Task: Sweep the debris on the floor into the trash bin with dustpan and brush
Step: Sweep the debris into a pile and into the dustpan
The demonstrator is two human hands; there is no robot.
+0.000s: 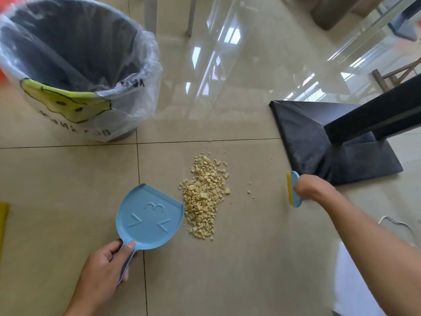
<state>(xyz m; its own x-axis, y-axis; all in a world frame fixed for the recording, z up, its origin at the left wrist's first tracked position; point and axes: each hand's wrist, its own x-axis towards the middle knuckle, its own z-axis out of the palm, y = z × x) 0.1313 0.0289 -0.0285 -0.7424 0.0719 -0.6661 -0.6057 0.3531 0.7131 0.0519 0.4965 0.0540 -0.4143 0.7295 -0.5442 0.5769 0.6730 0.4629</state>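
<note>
A pile of pale yellow debris [204, 197] lies on the beige tiled floor, with a few stray crumbs to its right. My left hand [104, 264] grips the handle of a light blue dustpan [149, 216], whose open edge rests against the pile's left side. My right hand [311, 187] holds a small blue brush [293, 190] with yellow bristles, well to the right of the pile. The trash bin [75, 65], lined with a clear plastic bag, stands at the upper left.
A black table base [319, 142] with its slanted post sits right behind the brush hand. White chair legs [150, 14] stand at the top. A white cord [396, 224] lies at the right, and a yellow object [3, 220] touches the left edge.
</note>
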